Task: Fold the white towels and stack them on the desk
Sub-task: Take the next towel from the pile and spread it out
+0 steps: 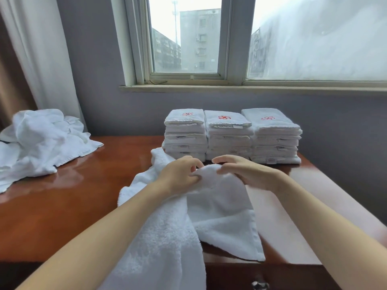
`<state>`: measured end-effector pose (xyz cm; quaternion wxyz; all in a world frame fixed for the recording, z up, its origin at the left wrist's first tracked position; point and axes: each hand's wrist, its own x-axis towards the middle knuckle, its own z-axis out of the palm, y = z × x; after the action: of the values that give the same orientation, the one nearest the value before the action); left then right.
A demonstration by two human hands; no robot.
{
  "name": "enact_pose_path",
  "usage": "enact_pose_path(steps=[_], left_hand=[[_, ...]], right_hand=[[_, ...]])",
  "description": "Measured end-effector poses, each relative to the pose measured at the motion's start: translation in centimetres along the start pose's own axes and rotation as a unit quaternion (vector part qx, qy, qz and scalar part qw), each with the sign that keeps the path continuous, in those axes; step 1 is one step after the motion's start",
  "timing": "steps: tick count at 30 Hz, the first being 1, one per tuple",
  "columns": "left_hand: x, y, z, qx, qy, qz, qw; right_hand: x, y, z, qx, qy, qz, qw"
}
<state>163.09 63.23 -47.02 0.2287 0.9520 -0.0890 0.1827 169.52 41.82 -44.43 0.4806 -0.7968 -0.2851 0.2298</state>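
Towel-folding at a window-side desk [69, 206]: a person's left hand [178, 174] and right hand [245, 171] meet, almost fingertip to fingertip, on a raised fold of one white towel [222, 218], each with fingers and thumb curled to pinch the cloth. We see the pinched ridge just in front of three stacks of folded towels [228, 137] lined up at the back of the desk, each topped by a red emblem; the loose towel's far corner lies against or just beside the leftmost stack, and we cannot tell which. From the hands the towel falls toward the person. Its long axis, as we read it, runs from the stacks to the near edge of the desk, where the thick left part passes under the left forearm and hangs over the front, while a flatter panel lies below the right hand with its hem at about the edge. Both hands are equally near the grip, and the bulk of the cloth lies nearer the body than they do, so we judge the coming move turns on drawing them apart along that far edge to spread it. A heap of unfolded towels [41, 143] waits well apart at the left end of the desk, by a curtain [35, 59]; we take the job as well along but not done.
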Motion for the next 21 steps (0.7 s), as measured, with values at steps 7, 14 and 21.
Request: enact_pose_path(steps=[7,14,21], left_hand=[[-0.5,-0.4,0.0,0.019,-0.1,0.018,0.995],[-1.2,-0.4,-0.2,0.016,-0.189,-0.009,0.982],[-1.3,0.2,-0.7,0.028,-0.196,-0.018,0.98]], right_hand=[[0.7,1.1,3.2,-0.231,0.119,-0.081,0.962],[-0.3,1.2,4.0,-0.383,0.067,-0.084,0.917],[-1.4,-1.2,3.1,-0.394,-0.025,0.004,0.919]])
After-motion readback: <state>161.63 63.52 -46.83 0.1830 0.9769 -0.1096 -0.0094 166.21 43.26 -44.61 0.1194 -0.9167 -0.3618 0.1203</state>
